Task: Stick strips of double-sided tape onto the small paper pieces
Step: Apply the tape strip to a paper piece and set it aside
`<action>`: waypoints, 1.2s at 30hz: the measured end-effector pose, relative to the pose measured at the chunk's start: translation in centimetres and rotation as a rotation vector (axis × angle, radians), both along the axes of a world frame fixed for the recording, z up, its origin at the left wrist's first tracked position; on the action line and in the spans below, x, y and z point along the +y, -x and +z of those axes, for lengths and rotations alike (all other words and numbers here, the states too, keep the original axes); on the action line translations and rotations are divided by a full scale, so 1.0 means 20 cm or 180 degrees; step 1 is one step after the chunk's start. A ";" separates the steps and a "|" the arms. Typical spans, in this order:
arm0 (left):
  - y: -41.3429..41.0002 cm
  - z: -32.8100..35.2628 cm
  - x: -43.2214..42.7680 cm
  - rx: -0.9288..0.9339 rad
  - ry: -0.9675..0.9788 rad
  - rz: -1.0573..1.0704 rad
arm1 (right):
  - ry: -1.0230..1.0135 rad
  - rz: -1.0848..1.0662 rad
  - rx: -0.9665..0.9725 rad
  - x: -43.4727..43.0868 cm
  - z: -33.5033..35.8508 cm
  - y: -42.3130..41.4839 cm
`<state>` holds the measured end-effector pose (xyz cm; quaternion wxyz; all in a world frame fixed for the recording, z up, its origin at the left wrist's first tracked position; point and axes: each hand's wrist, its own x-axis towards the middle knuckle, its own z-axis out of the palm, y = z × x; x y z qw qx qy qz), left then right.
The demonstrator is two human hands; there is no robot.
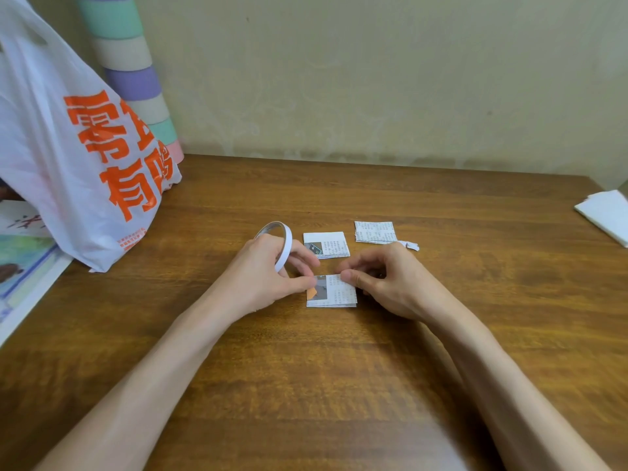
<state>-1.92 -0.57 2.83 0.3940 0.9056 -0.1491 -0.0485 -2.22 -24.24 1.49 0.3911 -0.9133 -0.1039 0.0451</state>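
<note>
Head: left hand [261, 268] with tape roll [287, 240], right hand [387, 282] on paper [337, 294]

On the wooden table [339, 368], the left hand [268, 270] gripped a white tape roll [287, 239], its thumb pressing the upper left corner of a small paper piece [334, 294]. The right hand [390, 283] pinched that piece's upper right corner. Two more paper stacks [328, 244] [375, 231] lay just beyond, and a printed plastic bag [68, 147] stood at far left.
</note>
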 end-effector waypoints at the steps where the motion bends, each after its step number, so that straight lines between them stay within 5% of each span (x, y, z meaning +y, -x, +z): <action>1: 0.00 0.00 0.00 0.0025 -0.0010 -0.0020 | 0.0010 0.0000 -0.0008 0.00 0.00 0.00; 12: 0.00 -0.01 0.00 0.0119 -0.0045 -0.0068 | -0.0030 -0.0017 -0.0009 0.02 0.01 0.02; 26: -0.01 0.00 0.02 0.0262 0.0047 -0.0267 | 0.0829 -0.0341 -0.0466 0.14 0.02 0.08; 36: 0.00 -0.01 0.01 0.0543 0.0102 -0.0366 | 0.0648 -0.0276 -0.0305 0.14 0.03 0.08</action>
